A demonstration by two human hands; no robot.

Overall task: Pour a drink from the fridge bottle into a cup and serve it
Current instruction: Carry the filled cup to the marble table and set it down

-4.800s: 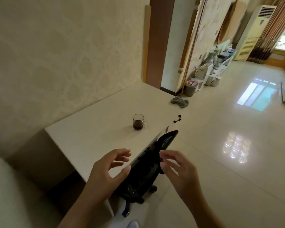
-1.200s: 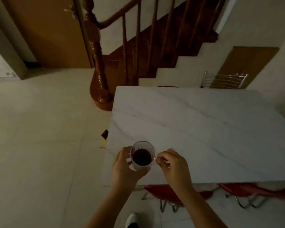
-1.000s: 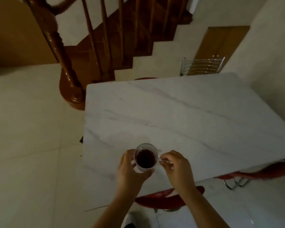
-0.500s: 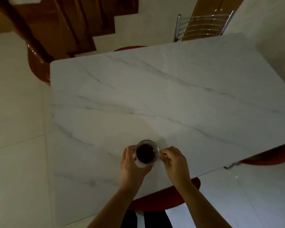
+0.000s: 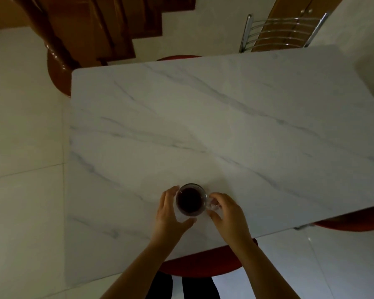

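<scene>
A small clear glass cup [image 5: 190, 200] with a dark red drink stands on the white marble table [image 5: 225, 130], near its front edge. My left hand [image 5: 171, 212] curves around the cup's left side, fingers at the rim and thumb below it. My right hand [image 5: 227, 212] is at the cup's right side, with thumb and forefinger on the glass handle. No fridge bottle is in view.
A metal-backed chair [image 5: 283, 31] stands at the table's far side. Red chair seats show under the near edge [image 5: 199, 264] and at the right [image 5: 354, 219]. A wooden staircase with a newel post [image 5: 58, 61] is at the far left, with pale floor tiles around it.
I carried the cup from another table to this marble one. Over the last second it came down onto the tabletop, further in from the edge, with both hands still around it.
</scene>
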